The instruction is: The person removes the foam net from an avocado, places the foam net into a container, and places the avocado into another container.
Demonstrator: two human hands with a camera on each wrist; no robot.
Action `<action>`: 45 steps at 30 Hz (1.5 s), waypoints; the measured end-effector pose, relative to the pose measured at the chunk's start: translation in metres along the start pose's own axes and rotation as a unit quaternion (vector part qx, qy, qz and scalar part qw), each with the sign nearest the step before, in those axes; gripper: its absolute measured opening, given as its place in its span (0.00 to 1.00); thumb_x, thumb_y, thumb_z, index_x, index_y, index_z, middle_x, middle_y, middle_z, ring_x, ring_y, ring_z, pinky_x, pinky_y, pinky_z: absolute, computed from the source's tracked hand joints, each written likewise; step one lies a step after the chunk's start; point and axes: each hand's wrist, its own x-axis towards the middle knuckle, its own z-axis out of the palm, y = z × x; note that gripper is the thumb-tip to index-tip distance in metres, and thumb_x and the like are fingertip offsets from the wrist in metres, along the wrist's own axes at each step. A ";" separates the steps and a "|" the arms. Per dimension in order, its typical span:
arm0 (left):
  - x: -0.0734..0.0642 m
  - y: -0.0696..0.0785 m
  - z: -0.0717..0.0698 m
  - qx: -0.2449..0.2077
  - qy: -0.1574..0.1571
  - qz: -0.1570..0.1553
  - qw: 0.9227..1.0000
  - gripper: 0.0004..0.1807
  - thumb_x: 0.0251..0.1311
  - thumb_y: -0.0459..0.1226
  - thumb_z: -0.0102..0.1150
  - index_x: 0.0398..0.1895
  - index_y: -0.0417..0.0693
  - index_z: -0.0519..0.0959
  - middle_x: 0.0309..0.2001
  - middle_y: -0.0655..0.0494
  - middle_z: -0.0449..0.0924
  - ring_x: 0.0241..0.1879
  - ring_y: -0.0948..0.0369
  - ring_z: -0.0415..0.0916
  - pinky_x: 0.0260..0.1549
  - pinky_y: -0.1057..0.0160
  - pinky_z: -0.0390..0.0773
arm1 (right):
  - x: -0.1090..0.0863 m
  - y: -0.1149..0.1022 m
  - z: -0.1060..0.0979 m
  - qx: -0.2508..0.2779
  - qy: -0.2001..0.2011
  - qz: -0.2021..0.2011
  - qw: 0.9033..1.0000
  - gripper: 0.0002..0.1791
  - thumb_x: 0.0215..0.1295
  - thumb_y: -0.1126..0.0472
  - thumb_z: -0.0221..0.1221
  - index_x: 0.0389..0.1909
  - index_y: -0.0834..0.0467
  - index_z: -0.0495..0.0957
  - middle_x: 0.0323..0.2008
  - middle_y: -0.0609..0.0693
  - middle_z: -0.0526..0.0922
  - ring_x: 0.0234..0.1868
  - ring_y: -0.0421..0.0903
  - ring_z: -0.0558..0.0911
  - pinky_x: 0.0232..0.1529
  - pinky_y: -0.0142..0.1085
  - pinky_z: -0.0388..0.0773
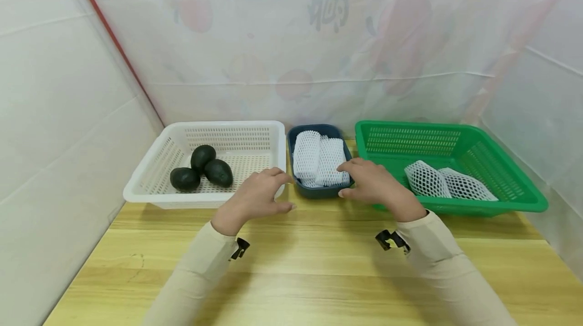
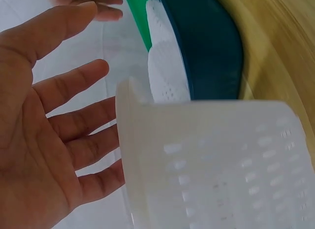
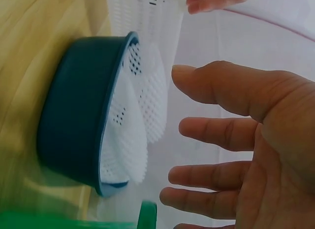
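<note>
Both hands hover empty on either side of a dark blue bin (image 1: 320, 193) filled with folded white foam net sleeves (image 1: 307, 156). Over the right end of a white basket (image 1: 227, 125), my left hand (image 1: 255, 195) has its fingers extended and thumb apart; the left wrist view shows its fingers overlapping the basket's rim (image 2: 129, 155). My right hand (image 1: 375, 184) spreads its fingers between the bin and a green basket (image 1: 410, 127), fingertips close by the sleeves. Three dark avocados (image 1: 218, 173) lie bare, grouped in the white basket's left part.
Inside the green basket, toward its front, lie two dark items in white foam nets (image 1: 428, 179). All three containers stand in a row at the back of the wooden table (image 1: 319, 275). Pale sheeting (image 1: 282, 37) rises behind them and along both sides.
</note>
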 end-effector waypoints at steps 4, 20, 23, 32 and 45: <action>0.005 0.004 0.004 0.015 0.001 0.015 1.000 0.26 0.49 0.51 0.66 0.50 0.49 0.79 0.46 0.55 0.76 0.42 0.57 0.74 0.36 0.56 0.75 | -0.004 0.006 -0.003 0.005 0.008 0.005 1.000 0.30 0.58 0.54 0.64 0.60 0.61 0.70 0.59 0.65 0.67 0.58 0.64 0.66 0.49 0.65 0.61; 0.017 0.012 0.010 0.020 0.033 0.076 0.996 0.23 0.49 0.50 0.66 0.47 0.49 0.80 0.45 0.56 0.78 0.42 0.58 0.75 0.34 0.59 0.75 | -0.010 0.039 -0.012 0.010 0.017 -0.001 1.000 0.29 0.59 0.54 0.63 0.58 0.64 0.70 0.57 0.66 0.69 0.58 0.64 0.66 0.51 0.58 0.65; 0.019 0.015 0.011 0.028 0.035 0.079 0.996 0.23 0.49 0.50 0.66 0.47 0.50 0.80 0.45 0.56 0.78 0.43 0.59 0.75 0.33 0.60 0.75 | -0.010 0.047 -0.013 0.018 0.019 -0.003 1.000 0.29 0.59 0.53 0.62 0.58 0.65 0.70 0.56 0.67 0.70 0.57 0.65 0.66 0.51 0.58 0.65; 0.023 0.024 0.019 0.034 0.016 0.076 0.996 0.23 0.51 0.51 0.64 0.48 0.51 0.80 0.47 0.56 0.77 0.44 0.61 0.73 0.34 0.58 0.73 | -0.015 0.066 -0.014 0.037 0.018 0.005 0.999 0.27 0.62 0.56 0.60 0.57 0.68 0.70 0.54 0.67 0.72 0.56 0.66 0.67 0.51 0.58 0.65; 0.028 0.037 0.028 0.049 -0.008 0.056 0.997 0.24 0.51 0.53 0.63 0.50 0.53 0.79 0.46 0.57 0.75 0.48 0.59 0.71 0.39 0.55 0.72 | -0.019 0.090 -0.013 0.014 0.008 0.046 0.999 0.28 0.62 0.56 0.59 0.57 0.70 0.68 0.51 0.69 0.73 0.51 0.67 0.70 0.45 0.58 0.68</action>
